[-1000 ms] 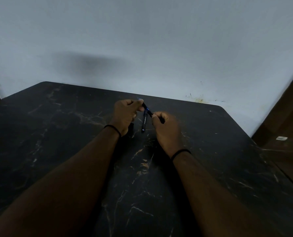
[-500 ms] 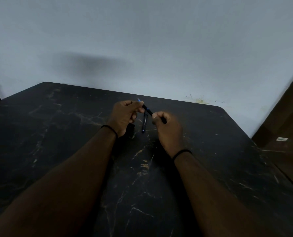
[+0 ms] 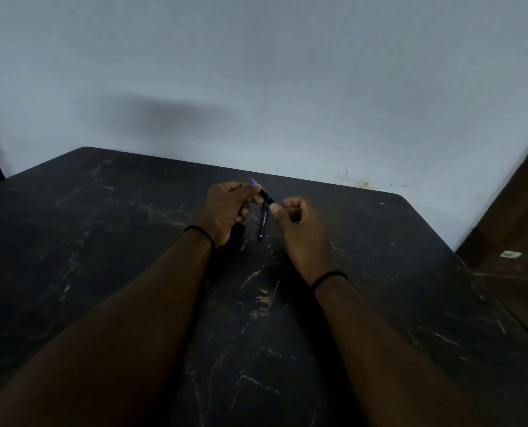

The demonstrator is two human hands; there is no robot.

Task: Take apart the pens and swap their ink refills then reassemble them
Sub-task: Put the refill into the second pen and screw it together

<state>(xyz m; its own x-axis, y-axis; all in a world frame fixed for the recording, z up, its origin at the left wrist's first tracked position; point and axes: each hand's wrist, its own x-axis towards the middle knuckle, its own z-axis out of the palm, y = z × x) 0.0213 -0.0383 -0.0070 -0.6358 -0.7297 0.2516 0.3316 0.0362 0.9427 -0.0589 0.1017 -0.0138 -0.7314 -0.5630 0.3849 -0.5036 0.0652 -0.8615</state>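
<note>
Pens sit at the middle of your work: one dark pen (image 3: 267, 198) is held up off the black marble table (image 3: 102, 241) between both hands, and a second pen (image 3: 262, 224) lies on the tabletop just below it, pointing roughly toward you, with its blue end nearest. Your left hand (image 3: 225, 211) pinches the far end of the held pen, where a small blue tip pokes out past the fingertips, while your right hand (image 3: 299, 229) closes over the near end; gripping opposite ends this way looks like the set-up for twisting or pulling the barrel apart, so you seem to be at the start of disassembly. Your left fingers (image 3: 244, 189) are curled narrow, thumb against forefinger, clamped on the pen. Your right fingers (image 3: 290, 202) are folded into a loose fist around the other end, thumb pressed along the barrel. Whether the two halves have begun to separate is too small and dim to tell. Keeping the spare pen right under your hands leaves it within easy reach for the refill swap.
</note>
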